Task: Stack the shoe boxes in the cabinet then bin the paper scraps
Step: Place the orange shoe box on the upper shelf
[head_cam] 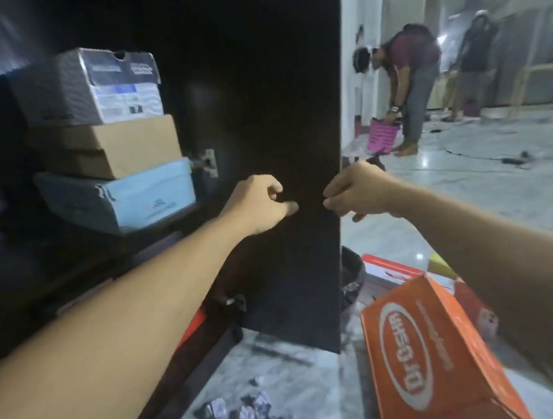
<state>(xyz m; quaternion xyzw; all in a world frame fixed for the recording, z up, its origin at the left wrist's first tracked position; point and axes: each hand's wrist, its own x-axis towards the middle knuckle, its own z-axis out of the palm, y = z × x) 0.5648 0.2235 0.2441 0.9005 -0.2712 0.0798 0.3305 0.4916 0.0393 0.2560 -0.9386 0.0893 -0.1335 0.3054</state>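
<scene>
Three shoe boxes are stacked on a shelf of the dark cabinet [11, 275]: a grey-white box [84, 86] on top, a brown cardboard box [110, 147] in the middle and a light blue box [122, 197] at the bottom. To their right, the cabinet door [269, 108] stands open. My left hand [261, 204] is in front of the door's inner face, fingers curled, holding nothing. At the door's free edge my right hand [358, 191] has its fingers curled round that edge. An orange shoe box [431, 353] lies tilted on the floor at lower right. Crumpled paper scraps [251, 417] lie on the floor below.
A dark bin [353, 269] stands behind the door's lower edge. More orange and white boxes [389, 272] lie past the orange one. Farther back on the marble floor, a person [415, 88] bends over a pink basket [383, 138], and cables cross the floor.
</scene>
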